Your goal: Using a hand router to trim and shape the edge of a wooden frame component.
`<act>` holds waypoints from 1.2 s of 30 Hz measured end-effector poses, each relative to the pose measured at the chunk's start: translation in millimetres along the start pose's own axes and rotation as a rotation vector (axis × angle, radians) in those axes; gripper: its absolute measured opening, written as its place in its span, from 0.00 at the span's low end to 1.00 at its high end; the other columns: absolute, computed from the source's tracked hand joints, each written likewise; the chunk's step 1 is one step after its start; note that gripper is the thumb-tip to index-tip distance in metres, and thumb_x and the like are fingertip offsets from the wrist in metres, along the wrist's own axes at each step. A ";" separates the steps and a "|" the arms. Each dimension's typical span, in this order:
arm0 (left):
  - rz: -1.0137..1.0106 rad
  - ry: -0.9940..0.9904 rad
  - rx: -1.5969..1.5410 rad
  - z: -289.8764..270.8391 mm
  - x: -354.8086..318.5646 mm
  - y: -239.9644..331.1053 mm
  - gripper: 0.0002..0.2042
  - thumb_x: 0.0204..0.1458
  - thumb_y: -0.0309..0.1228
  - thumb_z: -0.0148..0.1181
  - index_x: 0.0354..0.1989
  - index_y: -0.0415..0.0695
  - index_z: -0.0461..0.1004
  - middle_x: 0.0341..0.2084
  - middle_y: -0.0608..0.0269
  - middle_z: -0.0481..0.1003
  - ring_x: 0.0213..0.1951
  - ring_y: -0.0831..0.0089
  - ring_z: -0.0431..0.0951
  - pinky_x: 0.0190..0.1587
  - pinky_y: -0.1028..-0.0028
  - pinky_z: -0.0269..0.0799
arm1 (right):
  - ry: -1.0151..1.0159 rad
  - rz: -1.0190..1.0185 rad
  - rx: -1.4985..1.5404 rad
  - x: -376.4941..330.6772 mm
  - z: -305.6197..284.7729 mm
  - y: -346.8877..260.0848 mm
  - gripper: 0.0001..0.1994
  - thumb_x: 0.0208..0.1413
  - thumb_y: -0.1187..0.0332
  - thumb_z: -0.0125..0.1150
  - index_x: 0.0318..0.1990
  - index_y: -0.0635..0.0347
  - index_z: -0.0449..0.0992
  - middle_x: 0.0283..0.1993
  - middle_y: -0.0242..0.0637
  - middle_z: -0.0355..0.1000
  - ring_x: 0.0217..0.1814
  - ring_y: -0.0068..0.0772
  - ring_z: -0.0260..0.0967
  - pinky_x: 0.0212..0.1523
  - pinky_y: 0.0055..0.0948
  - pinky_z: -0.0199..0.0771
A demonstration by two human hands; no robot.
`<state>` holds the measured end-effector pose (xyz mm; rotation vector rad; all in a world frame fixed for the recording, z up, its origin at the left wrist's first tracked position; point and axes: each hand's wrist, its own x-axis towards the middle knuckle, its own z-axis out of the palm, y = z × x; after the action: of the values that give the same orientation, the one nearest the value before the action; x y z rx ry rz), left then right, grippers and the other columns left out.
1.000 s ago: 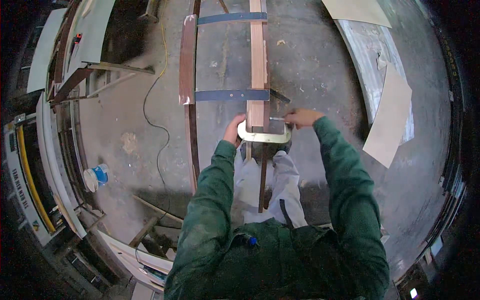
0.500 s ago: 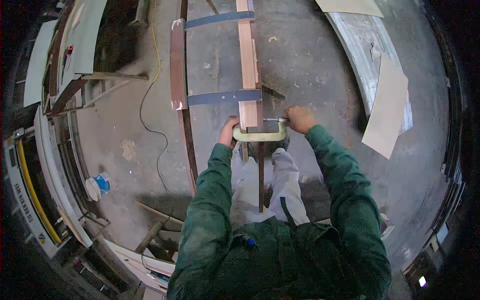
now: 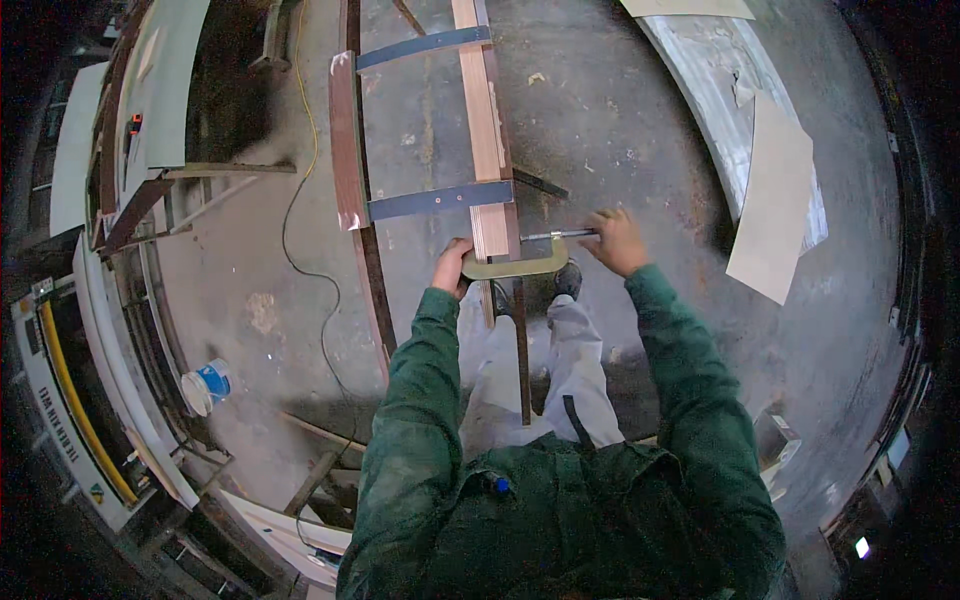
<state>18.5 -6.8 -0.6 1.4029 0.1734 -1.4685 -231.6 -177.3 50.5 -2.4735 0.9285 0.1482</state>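
Note:
A pale yellow-green C-clamp [image 3: 515, 269] spans the near end of a long wooden beam [image 3: 487, 150]. My left hand [image 3: 452, 268] is closed around the clamp's left end, beside the beam. To the right, my right hand [image 3: 618, 243] has its fingers at the outer end of the clamp's screw [image 3: 560, 235], apparently pinching its handle. The screw points toward the beam's right side; whether its tip presses on the wood is too small to tell. Dark cross strips [image 3: 440, 201] join the beam to a reddish-brown board [image 3: 346, 150] on the left.
Dark metal rails [image 3: 522, 350] run beneath the work, between my legs. A cable [image 3: 325, 300] snakes over the concrete floor at left, near a white-and-blue bucket [image 3: 207, 387]. Panels [image 3: 160, 90] on a stand are at far left; a pale sheet [image 3: 775, 200] lies at right.
My right hand has shifted slightly right and its grip has loosened from a fist. More of the screw shows outside the clamp frame. My left hand stays on the clamp; the view has shifted slightly.

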 end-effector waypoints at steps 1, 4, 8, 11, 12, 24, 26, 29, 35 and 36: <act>-0.023 0.003 -0.004 -1.6 -0.8 0.9 0.10 0.48 0.33 0.48 0.37 0.42 0.66 0.31 0.60 0.70 0.30 0.69 0.73 0.33 0.67 0.70 | -0.065 0.055 0.058 -3.5 -1.0 5.9 0.22 0.38 0.64 0.63 0.46 0.53 0.69 0.49 0.43 0.65 0.53 0.47 0.58 0.55 0.42 0.55; -0.026 0.027 0.003 0.7 0.4 1.3 0.11 0.49 0.34 0.49 0.37 0.43 0.66 0.31 0.60 0.71 0.30 0.69 0.73 0.32 0.67 0.71 | 0.005 -0.147 0.413 -17.9 2.3 22.4 0.30 0.38 0.67 0.63 0.54 0.51 0.62 0.54 0.44 0.60 0.57 0.50 0.54 0.56 0.39 0.57; -0.007 0.019 0.016 -7.3 1.0 -1.7 0.11 0.50 0.36 0.48 0.36 0.44 0.70 0.29 0.63 0.73 0.29 0.72 0.74 0.31 0.70 0.71 | -0.165 -0.039 0.461 -27.8 -2.3 21.4 0.31 0.41 0.72 0.60 0.57 0.53 0.58 0.56 0.43 0.58 0.61 0.44 0.52 0.59 0.34 0.55; -0.030 0.022 0.032 -3.0 1.6 -1.8 0.11 0.50 0.36 0.48 0.36 0.43 0.70 0.28 0.62 0.73 0.29 0.71 0.74 0.32 0.70 0.71 | -0.038 -0.080 0.436 -30.9 1.3 27.5 0.25 0.48 0.67 0.56 0.56 0.54 0.61 0.59 0.46 0.55 0.60 0.46 0.54 0.54 0.35 0.60; -0.024 0.004 0.013 -3.0 1.4 -1.6 0.12 0.50 0.36 0.48 0.36 0.42 0.70 0.28 0.62 0.73 0.29 0.71 0.74 0.32 0.70 0.71 | -0.026 -0.023 0.495 -28.6 1.4 25.6 0.23 0.50 0.65 0.54 0.54 0.56 0.62 0.57 0.47 0.58 0.57 0.45 0.58 0.54 0.34 0.61; -0.057 0.027 -0.022 -0.7 7.3 10.9 0.15 0.50 0.35 0.46 0.43 0.43 0.69 0.35 0.62 0.73 0.34 0.70 0.74 0.36 0.70 0.71 | 0.035 0.216 0.843 -8.9 8.2 34.7 0.18 0.52 0.62 0.55 0.46 0.67 0.69 0.42 0.41 0.71 0.45 0.27 0.67 0.46 0.26 0.64; -0.045 -0.027 -0.001 4.9 4.6 13.2 0.16 0.50 0.35 0.47 0.46 0.43 0.69 0.37 0.64 0.73 0.36 0.71 0.74 0.38 0.72 0.70 | 0.006 0.211 0.848 -10.5 9.3 36.1 0.17 0.52 0.64 0.55 0.46 0.67 0.70 0.39 0.40 0.72 0.43 0.26 0.67 0.44 0.25 0.66; -0.072 -0.015 0.026 13.6 -0.4 16.1 0.16 0.50 0.36 0.47 0.46 0.43 0.68 0.38 0.63 0.73 0.36 0.72 0.74 0.38 0.72 0.70 | 0.010 0.345 1.085 -9.4 16.2 37.5 0.15 0.53 0.67 0.54 0.45 0.67 0.70 0.31 0.39 0.72 0.32 0.23 0.70 0.31 0.23 0.69; -0.055 0.001 0.040 14.1 -4.0 19.0 0.15 0.51 0.35 0.47 0.45 0.42 0.68 0.37 0.62 0.73 0.36 0.71 0.74 0.39 0.71 0.70 | -0.014 0.619 1.190 2.1 18.0 28.2 0.19 0.54 0.61 0.52 0.46 0.67 0.67 0.22 0.39 0.70 0.12 0.26 0.64 0.09 0.24 0.61; -0.053 0.000 0.041 13.3 -3.3 18.5 0.15 0.51 0.35 0.47 0.45 0.42 0.68 0.37 0.62 0.73 0.36 0.71 0.74 0.39 0.71 0.70 | -0.046 0.625 1.147 4.0 18.7 29.3 0.19 0.54 0.59 0.51 0.46 0.66 0.66 0.21 0.39 0.69 0.11 0.27 0.64 0.09 0.25 0.61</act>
<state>22.7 -22.5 15.8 1.4414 0.1825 -1.5231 -246.1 -189.7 21.2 -1.1010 1.2562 -0.1078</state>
